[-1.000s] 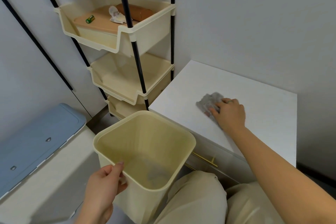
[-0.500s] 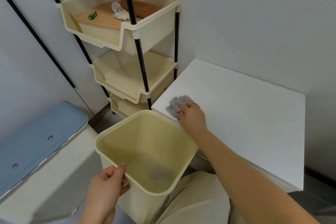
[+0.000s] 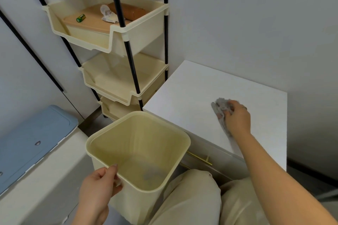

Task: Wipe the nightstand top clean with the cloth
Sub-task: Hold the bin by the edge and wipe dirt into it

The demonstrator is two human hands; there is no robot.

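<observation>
Mid-wipe: our right hand [image 3: 237,119] presses the bunched cloth [image 3: 221,107] on the nightstand [image 3: 192,93] toward its right edge, our left hand [image 3: 97,186] grips the bin [image 3: 139,151] rim below the front-left corner; next stroke likely sweeps binward.

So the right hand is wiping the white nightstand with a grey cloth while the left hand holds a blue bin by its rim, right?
Not quite: the bin is pale yellow, not blue, as the head view shows. Otherwise yes: the right hand presses the grey cloth on the white nightstand, and the left hand holds the bin's rim.
</observation>
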